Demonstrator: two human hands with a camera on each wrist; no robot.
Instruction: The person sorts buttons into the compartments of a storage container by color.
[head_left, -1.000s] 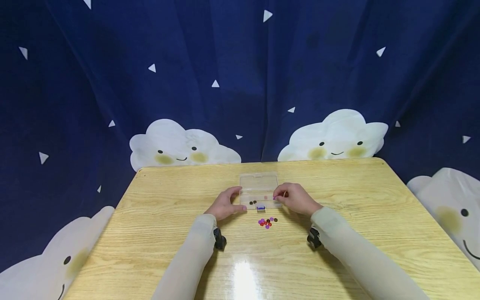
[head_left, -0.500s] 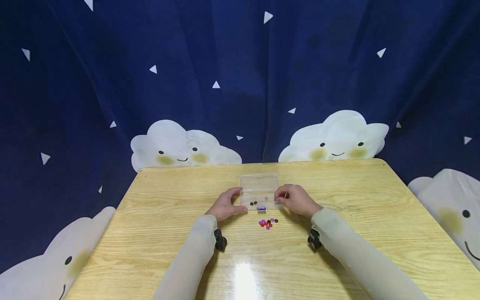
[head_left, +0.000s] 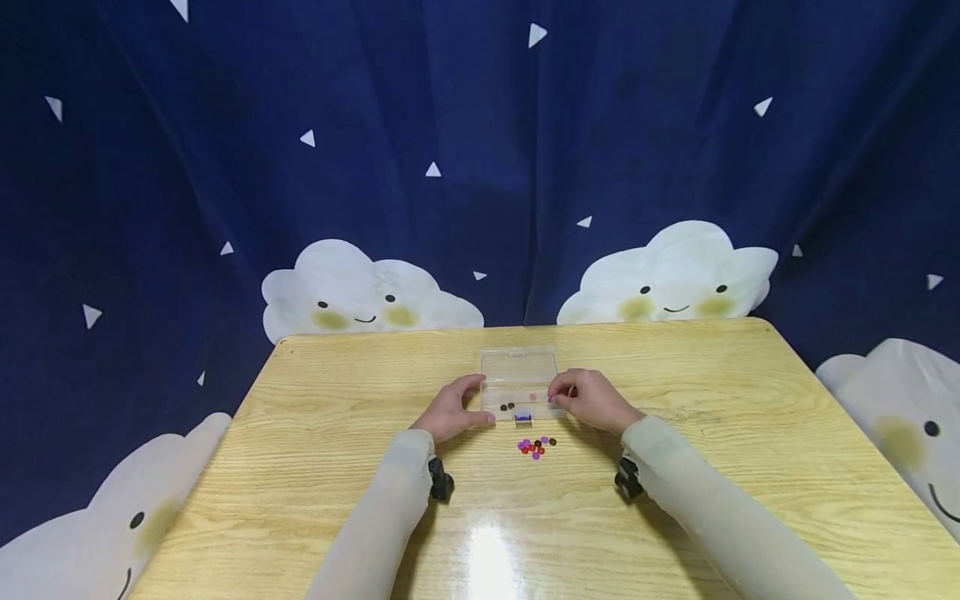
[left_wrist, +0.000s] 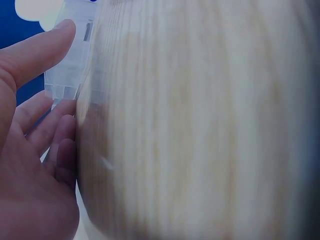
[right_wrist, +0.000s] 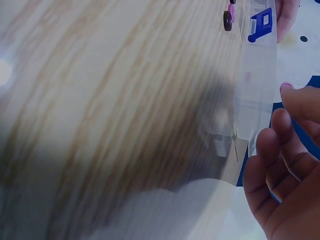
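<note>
Clear box (head_left: 517,394): Between the middle and the far edge of a wooden table (head_left: 337,433), we see it standing open, one long side facing us, its walls transparent.
Lid (head_left: 518,364): Tipped back on the far side of the box, see-through like the rest.
Right hand (head_left: 594,401): Thumb and forefinger pinch a small purple disc (right_wrist: 286,86) at the right end of the box, the remaining fingers bent close to the end wall. Whether the disc touches the plastic, we cannot tell.
Left hand (head_left: 450,408): The thumb lies at the near left corner and the fingers at the left end, bracketing the box. Whether they clasp it or only rest against it, we cannot tell.
Blue latch (right_wrist: 261,25): At the middle of the near long side.
Inside the box: We make out two dark discs (head_left: 504,407) side by side toward the left and a pinkish disc (head_left: 533,397) toward the right.
Loose discs (head_left: 532,448): Purple, red and dark pieces lie clustered on the table just in front of the latch.
Sleeves (head_left: 375,517): Pale, with a black wrist device (head_left: 440,479) on each arm.
Backdrop: A dark blue curtain (head_left: 480,108) printed with white triangles and smiling clouds (head_left: 345,275).
</note>
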